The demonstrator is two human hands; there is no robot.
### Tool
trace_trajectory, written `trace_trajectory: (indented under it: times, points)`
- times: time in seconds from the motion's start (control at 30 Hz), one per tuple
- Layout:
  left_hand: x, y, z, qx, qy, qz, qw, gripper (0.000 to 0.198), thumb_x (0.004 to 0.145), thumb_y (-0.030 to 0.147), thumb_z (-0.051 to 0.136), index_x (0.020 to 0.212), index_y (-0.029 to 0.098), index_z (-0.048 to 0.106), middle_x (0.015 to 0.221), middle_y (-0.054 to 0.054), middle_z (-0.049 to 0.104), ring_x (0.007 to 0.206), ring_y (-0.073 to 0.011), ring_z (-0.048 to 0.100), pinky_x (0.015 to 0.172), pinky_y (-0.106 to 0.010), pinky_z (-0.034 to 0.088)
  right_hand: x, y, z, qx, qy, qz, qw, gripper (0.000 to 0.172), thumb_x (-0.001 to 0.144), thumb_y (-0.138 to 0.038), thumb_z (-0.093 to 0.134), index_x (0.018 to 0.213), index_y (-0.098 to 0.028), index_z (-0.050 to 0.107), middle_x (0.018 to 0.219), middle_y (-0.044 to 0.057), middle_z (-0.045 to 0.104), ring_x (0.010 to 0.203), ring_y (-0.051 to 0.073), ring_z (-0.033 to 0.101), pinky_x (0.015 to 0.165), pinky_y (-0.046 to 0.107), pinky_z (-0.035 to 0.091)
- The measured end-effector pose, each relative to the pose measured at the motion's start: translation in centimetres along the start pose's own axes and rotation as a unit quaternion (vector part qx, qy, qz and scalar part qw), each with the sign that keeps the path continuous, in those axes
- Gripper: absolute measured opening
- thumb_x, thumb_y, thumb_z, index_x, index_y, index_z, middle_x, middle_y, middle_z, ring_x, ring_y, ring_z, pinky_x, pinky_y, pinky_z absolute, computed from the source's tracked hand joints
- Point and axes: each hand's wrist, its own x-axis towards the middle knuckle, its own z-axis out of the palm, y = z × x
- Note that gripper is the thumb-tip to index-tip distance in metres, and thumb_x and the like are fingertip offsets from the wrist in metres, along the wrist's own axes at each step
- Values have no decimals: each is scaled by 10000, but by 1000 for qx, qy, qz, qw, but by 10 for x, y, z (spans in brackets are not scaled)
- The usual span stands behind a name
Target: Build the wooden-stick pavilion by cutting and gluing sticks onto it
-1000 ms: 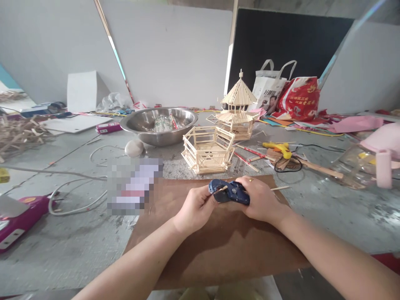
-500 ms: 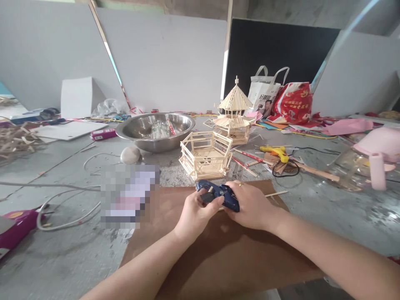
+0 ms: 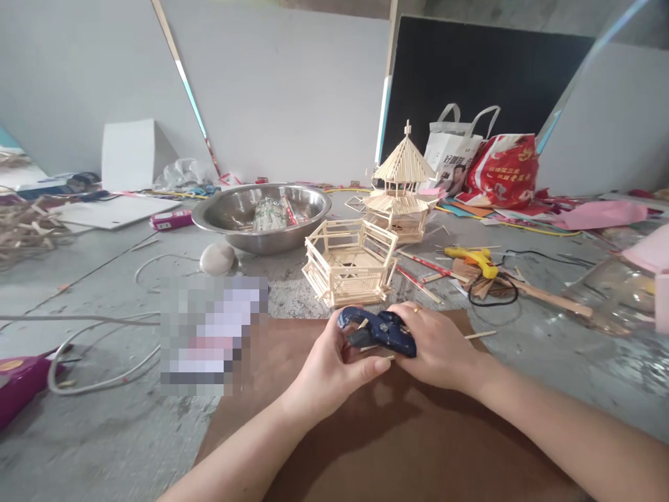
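Note:
Over the brown mat [image 3: 334, 460], my right hand [image 3: 439, 345] is wrapped round a dark blue hand cutter [image 3: 384, 329] with a hooked jaw and a grey blade. My left hand [image 3: 327, 366] curls at the jaw end, its thumb stretched along a thin wooden stick [image 3: 385, 358]; its other fingers are partly hidden behind the tool. Just beyond both hands stands an open six-sided frame of sticks [image 3: 350, 265]. Behind that is a stick-built pavilion [image 3: 405, 188] with a pointed roof. Another stick [image 3: 479, 335] lies beside my right hand.
A steel basin [image 3: 261, 237] holding packets stands behind on the left. Left of the mat lie a blurred phone-like object [image 3: 219, 331], a round pale object [image 3: 217, 259] and a purple device [image 3: 26, 383]. To the right are a yellow glue gun [image 3: 473, 261], a clear jug [image 3: 611, 296] and bags [image 3: 502, 171].
The left thumb has moved off the cutter's jaw and stretched out lower down. The cutter's jaw looks wider apart. The whole view has shifted slightly.

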Motion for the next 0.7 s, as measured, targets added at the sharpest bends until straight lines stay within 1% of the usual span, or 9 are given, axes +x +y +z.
trace_trajectory:
  times: [0.07, 0.13, 0.2, 0.27, 0.33, 0.37, 0.5, 0.57, 0.7]
  points:
    - [1, 1, 2, 7, -13, 0, 1000, 444, 660, 198, 605, 1042, 198, 378, 1006, -65, 551, 890, -174, 535, 755, -291, 411, -1, 6, 2, -10, 7, 8, 1000, 404, 662, -261, 496, 1046, -150, 432, 921, 88, 565, 840, 221, 530, 709, 321, 408]
    - [2, 1, 1, 32, -5, 0, 999, 366, 697, 175, 551, 1021, 203, 382, 939, -40, 561, 826, -145, 531, 721, -271, 397, -2, 13, 4, -23, 17, 5, 1000, 412, 659, -247, 493, 1052, -140, 433, 926, 98, 563, 845, 229, 527, 711, 333, 413]
    - [2, 0, -2, 65, 11, 10, 998, 259, 728, 195, 513, 963, 197, 406, 860, -15, 550, 762, -123, 506, 688, -254, 380, -3, 20, 6, -36, 26, -5, 999, 448, 648, -244, 500, 1074, -123, 428, 964, 115, 552, 890, 241, 512, 756, 354, 407]
    - [0, -1, -5, 111, 23, 20, 993, 135, 764, 256, 475, 866, 182, 427, 749, 10, 511, 673, -101, 461, 628, -231, 364, -5, 26, 9, -43, 30, -10, 999, 479, 639, -246, 506, 1091, -109, 423, 1003, 128, 539, 931, 250, 496, 792, 367, 399]
    - [-2, -2, -7, 165, 18, 27, 986, 145, 794, 316, 428, 801, 171, 431, 669, 25, 457, 608, -87, 408, 569, -213, 341, -7, 30, 10, -47, 28, -11, 998, 499, 636, -251, 505, 1104, -100, 417, 1024, 136, 531, 947, 254, 490, 802, 373, 400]
    - [-3, -2, -7, 189, 11, 32, 981, 168, 805, 333, 404, 798, 168, 437, 667, 23, 451, 606, -88, 400, 563, -212, 336, -7, 30, 10, -48, 28, -13, 998, 504, 637, -253, 504, 1107, -97, 415, 1027, 138, 529, 950, 255, 489, 803, 374, 402]
    - [-4, -4, -6, 271, -11, 56, 961, 241, 832, 341, 338, 910, 165, 482, 798, -13, 508, 727, -121, 445, 663, -228, 361, -9, 29, 9, -45, 33, -29, 998, 498, 635, -260, 504, 1100, -101, 419, 1024, 134, 532, 948, 253, 493, 809, 368, 405]
    - [-4, -4, -6, 299, -22, 59, 952, 272, 838, 338, 317, 967, 170, 487, 820, -18, 525, 752, -131, 458, 690, -234, 369, -9, 27, 8, -42, 42, -33, 998, 489, 636, -266, 505, 1092, -111, 421, 1028, 131, 532, 953, 252, 492, 814, 367, 405]
    - [-6, 0, -4, 308, -33, 65, 948, 304, 834, 324, 333, 1076, 183, 451, 913, -27, 551, 821, -149, 481, 754, -248, 374, -9, 25, 8, -44, 49, -25, 998, 488, 630, -254, 509, 1089, -112, 422, 1027, 126, 534, 948, 246, 494, 813, 362, 411]
